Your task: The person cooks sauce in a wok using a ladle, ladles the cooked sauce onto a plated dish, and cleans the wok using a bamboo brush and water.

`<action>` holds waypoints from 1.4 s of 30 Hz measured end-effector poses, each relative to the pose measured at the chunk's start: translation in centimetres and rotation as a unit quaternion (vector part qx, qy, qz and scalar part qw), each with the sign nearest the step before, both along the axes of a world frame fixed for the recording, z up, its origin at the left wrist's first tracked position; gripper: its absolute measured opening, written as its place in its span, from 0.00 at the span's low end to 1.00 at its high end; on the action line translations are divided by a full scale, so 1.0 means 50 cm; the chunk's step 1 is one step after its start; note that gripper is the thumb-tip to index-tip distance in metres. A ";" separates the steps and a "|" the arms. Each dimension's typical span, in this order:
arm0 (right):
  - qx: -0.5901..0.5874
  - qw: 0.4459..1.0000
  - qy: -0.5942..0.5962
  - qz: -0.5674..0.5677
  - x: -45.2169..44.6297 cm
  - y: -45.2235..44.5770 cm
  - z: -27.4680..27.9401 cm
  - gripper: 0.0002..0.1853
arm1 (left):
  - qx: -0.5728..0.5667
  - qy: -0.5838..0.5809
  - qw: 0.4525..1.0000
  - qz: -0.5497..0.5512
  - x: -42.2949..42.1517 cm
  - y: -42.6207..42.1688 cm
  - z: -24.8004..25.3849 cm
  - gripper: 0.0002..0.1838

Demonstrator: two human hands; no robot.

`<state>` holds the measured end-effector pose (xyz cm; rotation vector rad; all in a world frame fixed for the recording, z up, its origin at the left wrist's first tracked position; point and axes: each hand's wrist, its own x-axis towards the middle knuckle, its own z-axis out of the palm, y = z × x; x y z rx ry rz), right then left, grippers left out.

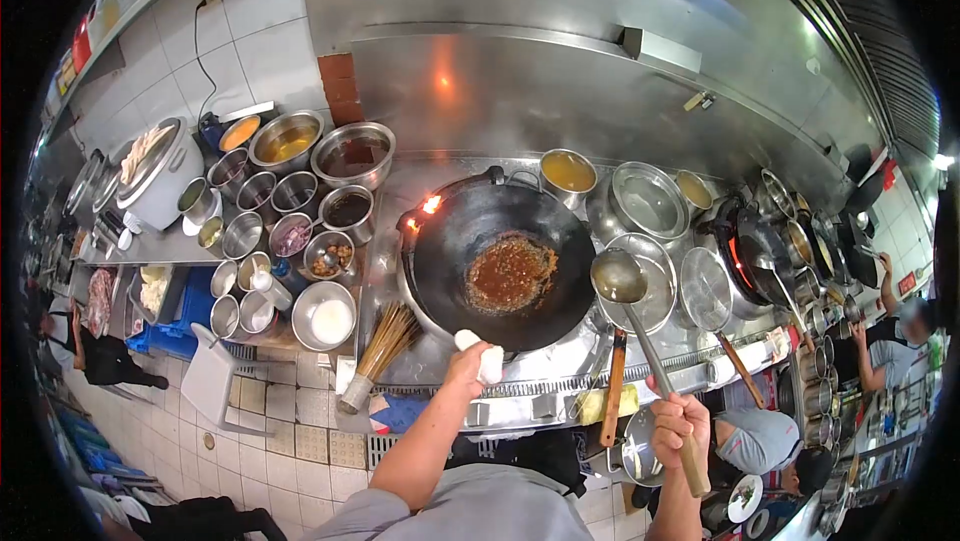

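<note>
A black wok (440,251) sits on the burner in front of me, with bubbling brown sauce (510,276) in its middle. My left hand (466,369) is closed on a folded white cloth (490,364) at the wok's near rim; the wok's handle there is hidden. In my right hand (681,425) is the long handle of a ladle (618,277), fingers wrapped round it. The ladle's bowl is to the right of the wok, above a round metal strainer (655,276). Flames (431,204) show at the wok's left edge.
Left of the stove stand several metal pots and a bowl of white stuff (332,321). A bamboo brush (385,341) leans near the wok. A wooden-handled mesh skimmer (706,286) lies at right. A second burner and co-workers (765,438) are farther right.
</note>
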<state>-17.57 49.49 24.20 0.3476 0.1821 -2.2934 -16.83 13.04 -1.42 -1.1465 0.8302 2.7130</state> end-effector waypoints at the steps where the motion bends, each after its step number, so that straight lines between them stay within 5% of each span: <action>1: 0.003 1.000 -0.001 0.005 0.011 -0.004 -0.001 0.26 | 0.004 0.004 0.999 0.031 0.004 0.025 0.015 0.10; 6: 0.081 0.996 0.032 0.027 0.043 -0.031 0.000 0.24 | 0.006 0.014 0.990 0.139 0.002 0.144 0.062 0.07; 9: 0.227 0.970 0.075 0.043 0.055 -0.044 0.010 0.22 | -0.013 0.040 0.986 0.164 -0.009 0.162 0.051 0.07; 19: 0.578 0.773 0.233 0.115 0.065 -0.106 0.067 0.27 | 0.013 0.033 0.989 0.143 -0.031 0.140 0.015 0.07; 22: 0.661 0.656 0.351 0.099 0.050 -0.095 0.054 0.27 | -0.001 0.032 0.991 0.133 -0.029 0.137 0.026 0.10; 26: 0.775 0.429 0.458 0.079 -0.026 -0.056 0.052 0.28 | -0.059 0.008 0.993 0.102 0.047 0.120 0.103 0.17; 28: 0.796 0.371 0.477 0.023 -0.111 -0.019 0.011 0.29 | -0.087 0.019 0.993 0.079 0.114 0.100 0.075 0.17; 32: 0.772 0.190 0.592 -0.135 -0.395 0.093 -0.160 0.29 | -0.450 -0.092 0.884 0.091 0.271 0.023 -0.048 0.24; 34: 0.850 0.261 0.458 0.020 -0.517 0.088 -0.165 0.28 | -0.541 -0.141 0.823 0.105 0.320 0.005 -0.027 0.34; 37: 0.884 0.204 0.419 0.039 -0.697 0.082 -0.258 0.26 | -0.630 -0.199 0.748 0.058 0.344 -0.001 -0.029 0.38; 39: 0.860 0.215 0.462 0.005 -0.820 0.111 -0.385 0.27 | -0.655 -0.210 0.724 0.055 0.350 0.010 -0.042 0.38; 40: 0.844 0.224 0.487 -0.011 -0.873 0.108 -0.429 0.27 | -0.703 -0.234 0.669 0.053 0.349 0.016 -0.061 0.38; 42: 0.672 0.623 0.400 0.004 -0.932 0.094 -0.432 0.16 | -0.697 -0.282 0.658 0.054 0.341 0.022 -0.065 0.38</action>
